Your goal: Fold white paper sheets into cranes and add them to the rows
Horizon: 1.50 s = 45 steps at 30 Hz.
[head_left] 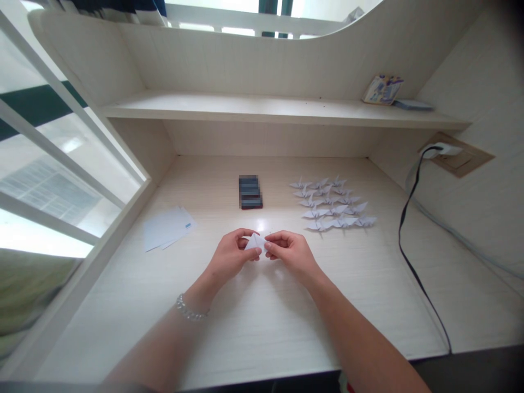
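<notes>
Between my two hands, just above the desk, is a small piece of folded white paper (254,241) with a pointed top and a crease down it. My left hand (234,251) pinches its left side between thumb and fingers. On its right edge, the thumb and fingertips of my right hand (291,252) are closed. To the right, several white paper cranes (333,210) stand in rows. Flat white sheets of paper (166,229) lie overlapping on the left, one with a small blue mark.
A dark, blurred-out rectangular object (250,192) lies beyond my hands. A black cable (403,240) runs from the wall socket (460,155) down across the desk's right side. The shelf (245,106) above holds a small colourful box (383,89) and a flat bluish item (412,105).
</notes>
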Tool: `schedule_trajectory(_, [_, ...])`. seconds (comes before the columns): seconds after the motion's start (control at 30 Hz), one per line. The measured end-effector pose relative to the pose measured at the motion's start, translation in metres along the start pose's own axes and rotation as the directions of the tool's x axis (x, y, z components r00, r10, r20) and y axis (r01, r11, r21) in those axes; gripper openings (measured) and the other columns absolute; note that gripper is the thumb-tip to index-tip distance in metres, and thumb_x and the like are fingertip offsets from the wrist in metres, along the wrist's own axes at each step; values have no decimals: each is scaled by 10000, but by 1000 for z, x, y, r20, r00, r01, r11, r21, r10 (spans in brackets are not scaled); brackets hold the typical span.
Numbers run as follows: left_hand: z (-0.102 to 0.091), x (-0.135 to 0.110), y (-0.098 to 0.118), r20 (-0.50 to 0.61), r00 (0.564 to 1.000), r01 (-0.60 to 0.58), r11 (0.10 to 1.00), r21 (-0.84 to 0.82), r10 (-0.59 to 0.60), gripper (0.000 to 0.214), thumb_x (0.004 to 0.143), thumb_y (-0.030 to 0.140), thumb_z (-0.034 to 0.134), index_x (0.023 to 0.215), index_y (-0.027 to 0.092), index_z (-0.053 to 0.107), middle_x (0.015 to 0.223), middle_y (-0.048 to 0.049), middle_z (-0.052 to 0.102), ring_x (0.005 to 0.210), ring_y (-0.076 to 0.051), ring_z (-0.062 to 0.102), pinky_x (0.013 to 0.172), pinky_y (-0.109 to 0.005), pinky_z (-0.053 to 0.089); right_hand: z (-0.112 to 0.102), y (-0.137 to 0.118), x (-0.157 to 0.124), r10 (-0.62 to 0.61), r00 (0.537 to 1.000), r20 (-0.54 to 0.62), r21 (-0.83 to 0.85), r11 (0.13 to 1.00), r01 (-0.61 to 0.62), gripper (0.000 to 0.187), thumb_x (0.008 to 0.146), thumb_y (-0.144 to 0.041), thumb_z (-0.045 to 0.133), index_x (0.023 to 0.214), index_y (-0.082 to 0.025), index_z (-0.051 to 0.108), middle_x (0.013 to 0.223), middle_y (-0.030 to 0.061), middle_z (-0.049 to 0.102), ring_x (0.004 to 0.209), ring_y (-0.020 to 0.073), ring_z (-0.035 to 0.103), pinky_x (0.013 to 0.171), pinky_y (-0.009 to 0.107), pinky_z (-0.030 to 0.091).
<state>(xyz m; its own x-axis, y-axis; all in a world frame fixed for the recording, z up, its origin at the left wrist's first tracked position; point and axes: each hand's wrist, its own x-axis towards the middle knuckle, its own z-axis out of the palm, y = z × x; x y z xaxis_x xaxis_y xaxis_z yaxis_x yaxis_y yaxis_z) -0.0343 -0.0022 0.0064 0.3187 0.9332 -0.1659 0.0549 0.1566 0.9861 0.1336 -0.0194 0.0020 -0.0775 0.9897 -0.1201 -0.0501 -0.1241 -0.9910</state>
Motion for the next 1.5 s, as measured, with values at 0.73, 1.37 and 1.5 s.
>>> schedule_trajectory(0.73, [-5,-1,8,-35,999,33,998,-58,-35,388,637,232,697,987,116,576,667,-37,642,562,-126,588,577,-259,475,-5,-7,-1,-35,999,39,-54,998,37,296,690,-387,667,844,-135,673,688,46,659,616,142,623,584,262,506])
schedule_trajectory(1.37, [-11,-1,14,-49,998,32,998,-57,-35,378,632,210,704,974,108,579,643,-24,629,553,-119,577,564,-252,476,-19,-5,3,86,996,31,66,994,-88,312,695,-369,673,900,-138,630,726,67,684,571,119,620,557,247,497])
schedule_trajectory(1.5, [-11,-2,14,-63,997,39,997,-62,-43,394,618,220,712,972,108,584,649,-28,633,551,-127,583,564,-262,480,-21,-6,3,34,999,4,-19,999,-34,311,748,-420,602,896,-148,632,765,67,678,610,125,616,576,252,498])
